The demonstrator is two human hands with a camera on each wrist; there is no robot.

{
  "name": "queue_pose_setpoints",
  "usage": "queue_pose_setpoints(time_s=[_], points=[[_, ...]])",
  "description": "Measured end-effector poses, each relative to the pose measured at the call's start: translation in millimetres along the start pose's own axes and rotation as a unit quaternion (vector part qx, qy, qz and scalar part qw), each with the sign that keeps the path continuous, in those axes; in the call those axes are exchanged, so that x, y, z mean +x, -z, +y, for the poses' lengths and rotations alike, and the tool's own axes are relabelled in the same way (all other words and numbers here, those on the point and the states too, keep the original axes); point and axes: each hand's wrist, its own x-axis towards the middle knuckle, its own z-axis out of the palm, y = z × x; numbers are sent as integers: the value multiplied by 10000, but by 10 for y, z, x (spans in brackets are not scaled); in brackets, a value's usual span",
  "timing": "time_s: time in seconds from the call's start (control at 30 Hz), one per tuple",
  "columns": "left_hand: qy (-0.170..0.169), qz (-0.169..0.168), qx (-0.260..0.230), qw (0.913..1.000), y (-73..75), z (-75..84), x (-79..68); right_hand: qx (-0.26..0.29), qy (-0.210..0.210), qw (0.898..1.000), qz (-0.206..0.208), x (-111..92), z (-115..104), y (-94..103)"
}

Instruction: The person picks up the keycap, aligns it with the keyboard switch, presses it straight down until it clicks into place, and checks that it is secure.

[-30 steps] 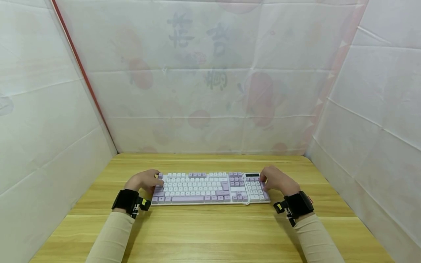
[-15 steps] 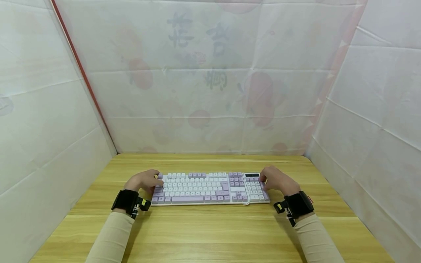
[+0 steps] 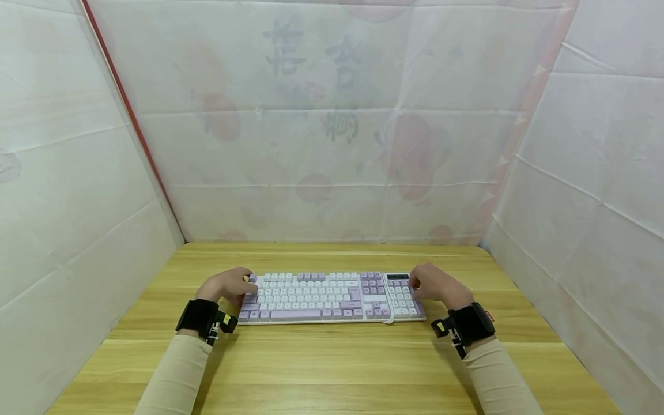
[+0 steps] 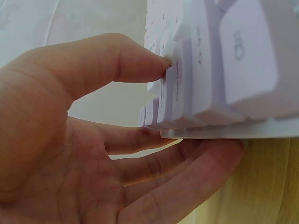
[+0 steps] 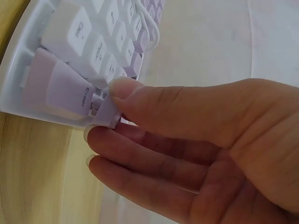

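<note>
A white and lilac keyboard [image 3: 311, 298] lies on the wooden table, its long side across my view. My left hand [image 3: 228, 286] grips its left end; in the left wrist view the thumb [image 4: 140, 65] presses on the keys while the other fingers [image 4: 187, 182] reach under the edge. At the right end my right hand [image 3: 438, 285] pinches the keyboard by the number pad. There the thumb [image 5: 159, 102] rests on a lilac key near Enter, with fingers [image 5: 140, 149] against the edge below. A white cable [image 3: 388, 297] lies bundled over the keys, left of the number pad.
Wood-grain table [image 3: 332, 369] extends in front of and behind the keyboard. A pale printed cloth wall [image 3: 332, 144] stands at the back, with similar walls on the left and right. Each wrist wears a black strap [image 3: 197, 315] with a small camera.
</note>
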Motion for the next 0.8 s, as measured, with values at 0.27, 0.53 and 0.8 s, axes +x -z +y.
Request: queue_pose_setpoints(time_s=[0.27,0.53,0.8], points=[[-2,23,44,10000,-4,1,-6,9,26,9999,116,12,-2,-17],[-1,4,-14,10000,-5,6,-18,-69,-180,9997,176,10,-61,-21],[3,45,51,10000,-3,23,-29,-115,-160,9997,167,8,-71,-27]])
